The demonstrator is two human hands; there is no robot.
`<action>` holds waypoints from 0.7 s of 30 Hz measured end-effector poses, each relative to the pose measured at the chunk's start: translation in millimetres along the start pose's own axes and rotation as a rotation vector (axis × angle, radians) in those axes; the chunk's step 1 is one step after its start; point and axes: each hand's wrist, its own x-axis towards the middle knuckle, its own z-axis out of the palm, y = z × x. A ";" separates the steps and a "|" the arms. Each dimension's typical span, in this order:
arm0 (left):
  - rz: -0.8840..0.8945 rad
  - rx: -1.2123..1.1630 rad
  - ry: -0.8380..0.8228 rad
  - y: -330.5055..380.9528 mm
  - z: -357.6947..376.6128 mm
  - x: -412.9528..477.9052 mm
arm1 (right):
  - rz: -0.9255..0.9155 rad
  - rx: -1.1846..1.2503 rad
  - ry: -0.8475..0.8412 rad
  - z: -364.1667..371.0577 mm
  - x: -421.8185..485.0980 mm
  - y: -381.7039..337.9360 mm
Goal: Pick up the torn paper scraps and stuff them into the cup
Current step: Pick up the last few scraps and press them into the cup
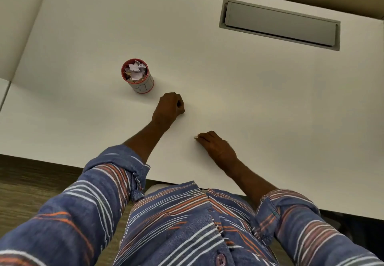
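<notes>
A small cup point(138, 78) with a red rim and a white label stands on the white table point(228, 74), left of centre. Torn white paper scraps point(136, 71) fill it to the brim. My left hand point(169, 107) is curled into a fist on the table just right of and below the cup, apart from it; I cannot tell whether it holds anything. My right hand point(216, 144) rests palm down nearer the front edge, fingers bent, with a tiny pale scrap point(195, 137) at its fingertips.
A grey recessed cable hatch point(279, 23) is set into the table at the back right. A seam to another table surface point(12, 37) runs along the left. The table's front edge point(62, 163) lies close to my body, with wood-look floor below.
</notes>
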 end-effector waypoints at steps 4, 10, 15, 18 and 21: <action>-0.052 -0.142 0.087 -16.8 2.5 -25.6 | 0.455 0.363 0.252 0.6 10.2 -7.4; -0.291 -0.587 0.222 -34.7 2.6 -60.3 | 1.207 1.152 0.405 -29.5 37.4 23.3; -0.343 -1.056 0.344 -30.6 -16.7 -73.9 | 1.168 1.608 0.309 -64.7 77.0 22.7; -0.334 -1.222 0.427 -28.2 -43.4 -71.4 | 1.063 1.623 0.221 -78.1 117.6 1.8; -0.286 -1.239 0.524 -33.1 -75.0 -62.7 | 0.878 1.487 0.122 -91.0 167.2 -29.0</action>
